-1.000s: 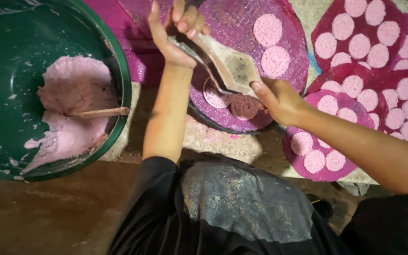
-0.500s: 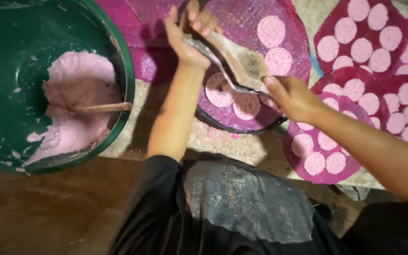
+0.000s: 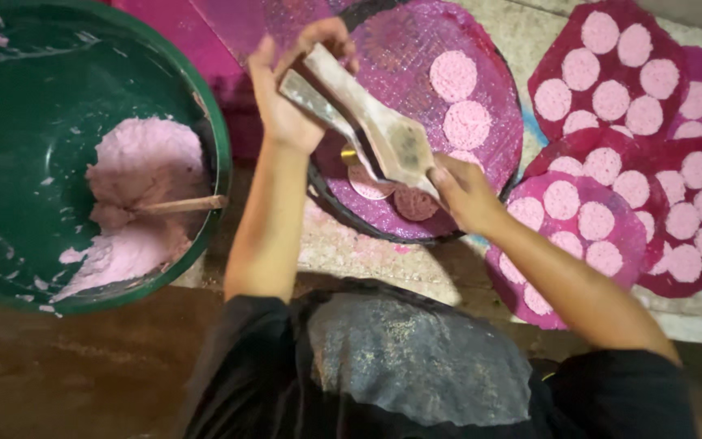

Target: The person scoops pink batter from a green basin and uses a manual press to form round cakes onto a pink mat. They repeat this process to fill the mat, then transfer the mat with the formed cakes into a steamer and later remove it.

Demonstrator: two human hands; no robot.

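Green basin (image 3: pixel 10 122) at left, pink paste (image 3: pixel 136 203) heaped inside, stick (image 3: pixel 180 204) sunk in it. Round purple tray (image 3: pixel 416 49) at centre, pink discs (image 3: pixel 466 124) along its far edge. Wooden press (image 3: pixel 383 134) held tilted over the tray's near edge: left hand (image 3: pixel 286 106) clamped on the handles, right hand (image 3: pixel 465 191) closed on the head. Probably stiff, light, paste-slick; best gripped by the handle ends. Discs likely soft, fragile.

No pkgs, labels, signs or screens visible anywhere in view.
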